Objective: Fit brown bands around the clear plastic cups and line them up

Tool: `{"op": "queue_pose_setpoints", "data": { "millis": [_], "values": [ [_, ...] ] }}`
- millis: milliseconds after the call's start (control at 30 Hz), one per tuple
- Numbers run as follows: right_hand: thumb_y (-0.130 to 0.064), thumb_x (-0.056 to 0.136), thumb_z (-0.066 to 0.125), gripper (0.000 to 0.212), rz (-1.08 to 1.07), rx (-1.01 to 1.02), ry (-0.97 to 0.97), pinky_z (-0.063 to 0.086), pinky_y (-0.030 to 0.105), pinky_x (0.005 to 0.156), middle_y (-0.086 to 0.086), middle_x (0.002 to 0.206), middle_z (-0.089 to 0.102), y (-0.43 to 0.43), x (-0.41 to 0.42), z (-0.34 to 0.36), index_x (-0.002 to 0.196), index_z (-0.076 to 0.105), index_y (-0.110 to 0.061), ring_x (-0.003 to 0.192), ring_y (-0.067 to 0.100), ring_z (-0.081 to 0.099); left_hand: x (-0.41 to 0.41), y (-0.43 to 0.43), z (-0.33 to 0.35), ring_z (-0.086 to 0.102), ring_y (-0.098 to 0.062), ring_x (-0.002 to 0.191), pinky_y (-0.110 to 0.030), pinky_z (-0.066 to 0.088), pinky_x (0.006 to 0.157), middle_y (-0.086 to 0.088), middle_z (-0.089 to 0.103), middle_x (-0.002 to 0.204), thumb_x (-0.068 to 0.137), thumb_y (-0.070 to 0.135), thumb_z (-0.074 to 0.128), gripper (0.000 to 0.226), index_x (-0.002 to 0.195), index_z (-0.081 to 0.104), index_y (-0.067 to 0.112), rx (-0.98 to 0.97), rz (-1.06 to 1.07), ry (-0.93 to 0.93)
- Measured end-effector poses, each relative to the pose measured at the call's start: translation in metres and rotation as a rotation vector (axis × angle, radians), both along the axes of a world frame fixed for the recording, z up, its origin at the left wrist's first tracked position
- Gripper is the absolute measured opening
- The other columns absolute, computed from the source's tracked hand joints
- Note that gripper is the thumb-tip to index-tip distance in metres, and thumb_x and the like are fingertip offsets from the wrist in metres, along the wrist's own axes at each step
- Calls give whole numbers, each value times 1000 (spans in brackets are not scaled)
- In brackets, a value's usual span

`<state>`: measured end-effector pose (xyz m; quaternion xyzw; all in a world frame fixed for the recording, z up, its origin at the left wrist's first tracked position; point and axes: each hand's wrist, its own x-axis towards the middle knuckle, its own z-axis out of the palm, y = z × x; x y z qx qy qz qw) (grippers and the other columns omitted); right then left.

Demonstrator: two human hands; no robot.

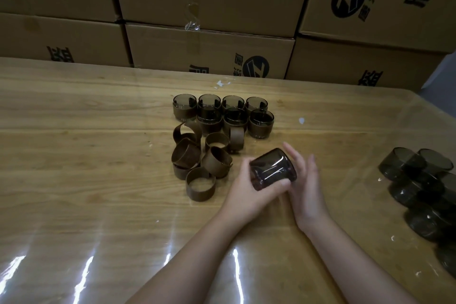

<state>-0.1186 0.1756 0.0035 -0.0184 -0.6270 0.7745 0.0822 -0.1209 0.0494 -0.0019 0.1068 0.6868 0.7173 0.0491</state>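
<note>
A smoky clear plastic cup (pixel 272 169) lies tilted on its side between my hands, just above the table. My left hand (pixel 249 187) grips it from the left, thumb across its lower side. My right hand (pixel 304 180) touches its right side with straight fingers. A heap of loose brown bands (pixel 201 163) lies to the left of my hands. Behind the heap, several banded cups (pixel 261 122) stand in two rows.
Several unbanded smoky cups (pixel 417 180) are stacked at the table's right edge. The wooden table (pixel 86 155) has a glossy clear cover. Stacked cardboard boxes (pixel 209 49) wall off the far edge.
</note>
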Motion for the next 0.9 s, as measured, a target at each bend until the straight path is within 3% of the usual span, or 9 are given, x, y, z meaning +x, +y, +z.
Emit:
{"op": "queue_pose_setpoints", "data": {
  "millis": [67, 167, 333, 400, 500, 600, 667, 733, 900],
  "values": [
    [-42, 100, 39, 32, -81, -21, -69, 50, 30, 72, 10, 98, 66, 1, -6, 1, 109, 61, -21, 88, 19, 64, 0, -1, 5, 64, -8, 60, -17, 47, 53, 2, 69, 78, 56, 58, 68, 60, 103, 52, 24, 79, -27, -47],
    [-12, 100, 48, 17, 35, 330, -62, 44, 18, 53, -3, 71, 67, -4, -18, 3, 91, 61, -18, 59, 6, 61, -3, -4, 10, 57, -15, 44, -21, 42, 44, -3, 64, 58, 65, 65, 52, 70, 99, 57, 4, 166, -9, -108],
    [2, 94, 52, 24, 110, 505, -36, 43, 7, 81, 8, 124, 57, -26, -47, 11, 106, 62, -17, 110, 16, 54, -5, -10, 12, 48, -20, 37, -24, 38, 42, -9, 54, 48, 81, 64, 20, 73, 79, 68, 10, 294, 14, -139],
    [1, 95, 52, 24, 144, 501, -70, 45, 13, 84, 5, 117, 60, -34, -54, 12, 108, 62, -16, 109, 18, 53, -7, -10, 11, 47, -18, 35, -22, 37, 40, -8, 52, 45, 80, 64, 15, 78, 85, 67, 7, 313, 14, -148],
    [-7, 97, 51, 30, 140, 583, -103, 40, 15, 73, -1, 98, 60, -37, -54, 15, 79, 56, -31, 91, 8, 56, -9, -10, 10, 46, -17, 34, -22, 36, 40, -7, 51, 45, 81, 65, 13, 81, 86, 64, 3, 304, 2, -127],
    [0, 98, 48, 23, 147, 424, -83, 45, 9, 66, -1, 90, 62, -32, -47, 14, 88, 62, -16, 72, -5, 62, -10, -10, 8, 45, -17, 36, -22, 36, 40, -7, 51, 47, 81, 65, 14, 79, 86, 67, 6, 311, 6, -123],
    [-4, 99, 50, 18, 96, 279, -92, 50, 23, 79, 8, 102, 66, -22, -40, 11, 97, 68, -6, 83, 12, 65, -10, -10, 8, 45, -16, 39, -21, 36, 40, -7, 52, 50, 82, 64, 19, 75, 90, 66, 6, 317, 16, -132],
    [-5, 96, 55, 15, 34, 167, -126, 52, 35, 84, 13, 105, 68, -10, -33, 6, 97, 68, -13, 91, 23, 65, -8, -9, 9, 49, -15, 46, -23, 38, 44, -8, 60, 64, 82, 59, 34, 64, 102, 62, 6, 284, 26, -141],
    [7, 90, 58, 36, -183, -166, -47, 56, 23, 65, 4, 94, 66, 6, -15, -4, 107, 54, -23, 77, 12, 70, -3, -10, 11, 65, -12, 73, -22, 49, 53, -2, 64, 105, 70, 25, 68, 51, 117, 47, 23, 260, 13, -125]
  ]
}}
